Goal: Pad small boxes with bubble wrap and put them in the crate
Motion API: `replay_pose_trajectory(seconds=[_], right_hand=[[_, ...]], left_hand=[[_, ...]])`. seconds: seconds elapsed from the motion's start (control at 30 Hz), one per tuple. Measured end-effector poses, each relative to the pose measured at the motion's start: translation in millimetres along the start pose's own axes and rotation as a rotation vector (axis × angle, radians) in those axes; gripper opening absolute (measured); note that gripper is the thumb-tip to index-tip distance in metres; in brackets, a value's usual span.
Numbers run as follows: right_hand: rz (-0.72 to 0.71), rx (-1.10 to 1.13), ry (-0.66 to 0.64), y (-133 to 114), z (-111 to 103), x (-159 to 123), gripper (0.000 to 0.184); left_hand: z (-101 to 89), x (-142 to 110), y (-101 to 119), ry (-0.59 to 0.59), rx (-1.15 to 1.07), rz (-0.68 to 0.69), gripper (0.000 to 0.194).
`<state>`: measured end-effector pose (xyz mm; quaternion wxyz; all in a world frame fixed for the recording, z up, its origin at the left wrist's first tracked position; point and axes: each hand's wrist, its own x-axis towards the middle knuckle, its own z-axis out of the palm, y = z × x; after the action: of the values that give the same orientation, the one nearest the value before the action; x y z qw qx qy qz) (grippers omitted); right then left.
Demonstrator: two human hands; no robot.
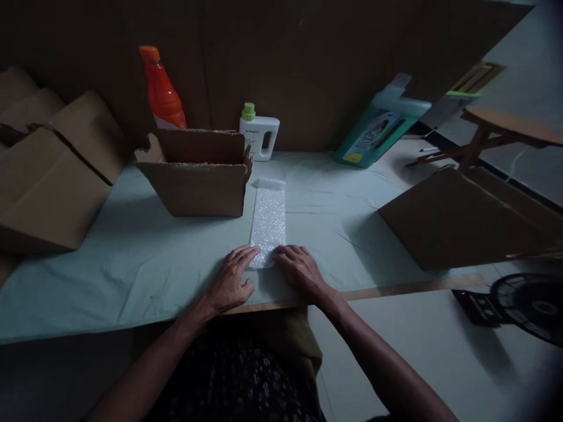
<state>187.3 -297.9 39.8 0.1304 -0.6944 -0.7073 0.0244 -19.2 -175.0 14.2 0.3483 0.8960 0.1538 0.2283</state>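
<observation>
On pale cloth (171, 264), hands (231, 282) touch bubble wrap (269, 217), bottle labels (367, 138) illegible.

My right fingers (294, 251) cover part of the near right edge of the bubble wrap (270, 214). The small carton (204, 190) hides the base of the red bottle (165, 94); its front wall conceals most of its contents. Fine print on the green bottle (367, 138) is illegible to me. My view's right edge crops the fan (534, 306) and stool (514, 126).
</observation>
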Motion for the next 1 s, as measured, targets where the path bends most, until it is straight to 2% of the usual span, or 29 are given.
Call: replay_pose_trajectory(seconds=[0.13,0.2,0.3,0.33,0.43,0.5,0.53,0.57,0.67,0.8,0.9,1.0], right_hand=[[0.053,0.225,0.073,-3.0,-13.0,1.1,0.019],[0.096,0.397,0.071,-4.8,-24.6,-5.6,0.018],[0.179,0.607,0.011,-8.6,-38.9,-19.7,0.021],[0.215,0.630,0.033,-10.3,-41.1,-24.9,0.022],[0.288,0.483,0.296,-18.8,-38.0,-40.5,0.020],[0.256,0.317,0.457,-27.5,-29.7,-49.3,0.014],[0.211,0.254,0.484,-32.1,-24.3,-52.4,0.013],[0.157,0.205,0.478,-36.2,-18.5,-54.3,0.014],[0.031,0.095,0.349,-42.0,-0.1,-52.8,0.023],[0.034,0.003,0.250,-32.9,16.4,-43.3,0.027],[0.033,0.041,0.226,-25.1,16.0,-39.9,0.029],[0.028,0.153,0.201,-23.0,7.2,-40.1,0.031]], left_hand=[[-2.9,8.5,6.4,0.009,0.023,0.035,0.074],[-5.1,8.2,12.7,0.020,-0.001,0.025,0.063],[-4.3,6.6,21.1,0.043,-0.054,-0.087,0.040],[-2.9,6.9,22.5,0.053,-0.060,-0.145,0.036],[2.7,10.6,22.2,0.056,-0.047,-0.293,0.040],[5.9,14.2,20.3,0.038,-0.020,-0.338,0.047],[7.2,15.7,19.6,0.034,0.002,-0.345,0.049],[8.5,16.9,19.0,0.036,0.029,-0.347,0.050],[12.6,17.9,18.0,0.052,0.109,-0.336,0.053],[16.2,14.3,16.9,0.108,0.198,-0.293,0.051],[11.2,7.2,21.0,0.201,0.222,-0.205,0.047],[1.4,-2.1,31.7,0.162,0.187,-0.031,0.049]])
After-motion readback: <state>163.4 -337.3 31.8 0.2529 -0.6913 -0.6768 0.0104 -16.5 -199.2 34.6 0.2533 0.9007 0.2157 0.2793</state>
